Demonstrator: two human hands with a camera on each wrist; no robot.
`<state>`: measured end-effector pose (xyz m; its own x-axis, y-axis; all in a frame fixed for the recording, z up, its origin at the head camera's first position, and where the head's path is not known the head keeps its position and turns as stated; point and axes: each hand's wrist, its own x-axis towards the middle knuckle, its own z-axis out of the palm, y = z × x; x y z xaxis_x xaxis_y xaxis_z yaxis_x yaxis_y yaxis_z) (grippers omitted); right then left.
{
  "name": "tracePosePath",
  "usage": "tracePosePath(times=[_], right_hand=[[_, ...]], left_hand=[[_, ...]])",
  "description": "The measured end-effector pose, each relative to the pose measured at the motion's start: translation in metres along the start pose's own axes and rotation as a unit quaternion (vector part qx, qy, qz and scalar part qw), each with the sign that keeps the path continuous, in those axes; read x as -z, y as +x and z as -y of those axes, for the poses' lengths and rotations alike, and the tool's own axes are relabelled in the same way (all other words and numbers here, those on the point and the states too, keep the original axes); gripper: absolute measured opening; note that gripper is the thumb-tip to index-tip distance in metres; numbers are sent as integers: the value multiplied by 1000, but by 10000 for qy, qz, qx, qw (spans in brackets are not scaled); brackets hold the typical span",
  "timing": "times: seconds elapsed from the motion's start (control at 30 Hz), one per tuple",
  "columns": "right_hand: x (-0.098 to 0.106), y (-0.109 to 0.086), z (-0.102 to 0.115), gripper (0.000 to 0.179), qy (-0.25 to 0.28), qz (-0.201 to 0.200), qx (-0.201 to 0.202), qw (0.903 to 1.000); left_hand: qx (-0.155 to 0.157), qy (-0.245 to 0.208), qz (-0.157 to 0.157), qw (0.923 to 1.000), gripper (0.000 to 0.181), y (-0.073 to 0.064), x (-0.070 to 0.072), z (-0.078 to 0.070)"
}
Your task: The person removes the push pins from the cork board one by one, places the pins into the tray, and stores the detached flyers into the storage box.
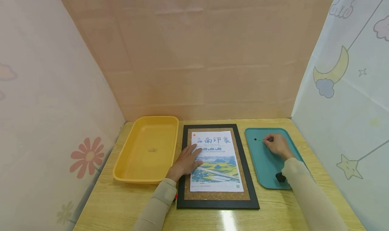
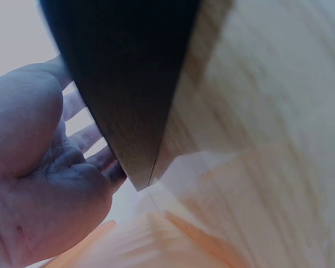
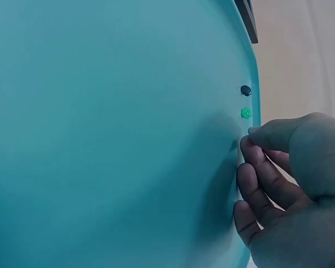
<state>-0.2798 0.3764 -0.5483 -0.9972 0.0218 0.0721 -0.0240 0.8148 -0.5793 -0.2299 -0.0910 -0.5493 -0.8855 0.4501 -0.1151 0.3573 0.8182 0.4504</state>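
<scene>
In the head view a printed landscape poster (image 1: 216,170) lies on a cork board (image 1: 217,196) with a black frame (image 1: 217,205). An orange tack (image 1: 194,135) sits at the poster's upper left corner. My left hand (image 1: 186,160) rests on the poster's left side, fingers spread; the left wrist view shows its palm beside the frame's dark edge (image 2: 128,111). Over the teal tray (image 1: 267,170), my right hand (image 1: 276,145) has thumb and index fingertips together, hiding whatever is between them; I cannot tell if they hold anything. Right beside them are a green tack (image 3: 246,113) and a black tack (image 3: 245,90).
A yellow basin (image 1: 146,180) stands on the wooden table (image 1: 100,210), left of the board. The teal tray lies to the board's right with a narrow strip of table between. A tan backdrop (image 1: 206,55) rises behind, with patterned white sheets (image 1: 39,106) on both sides.
</scene>
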Motion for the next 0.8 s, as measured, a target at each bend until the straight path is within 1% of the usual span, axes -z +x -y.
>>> tracePosePath(times=[0.3, 0.57, 0.67, 0.8], right_hand=[[-4, 6, -1, 21, 7, 104, -38, 9999], [-4, 8, -1, 21, 62, 207, -139, 9997], [-6, 10, -2, 21, 67, 218, -161, 9996], [-6, 10, -2, 21, 58, 195, -184, 9996]], left_hand=[[32, -7, 20, 10000, 65, 1, 0, 1], [125, -206, 54, 9997, 67, 8, -7, 8], [121, -163, 62, 9998, 67, 7, -5, 6], [107, -48, 67, 9999, 65, 4, 0, 1]])
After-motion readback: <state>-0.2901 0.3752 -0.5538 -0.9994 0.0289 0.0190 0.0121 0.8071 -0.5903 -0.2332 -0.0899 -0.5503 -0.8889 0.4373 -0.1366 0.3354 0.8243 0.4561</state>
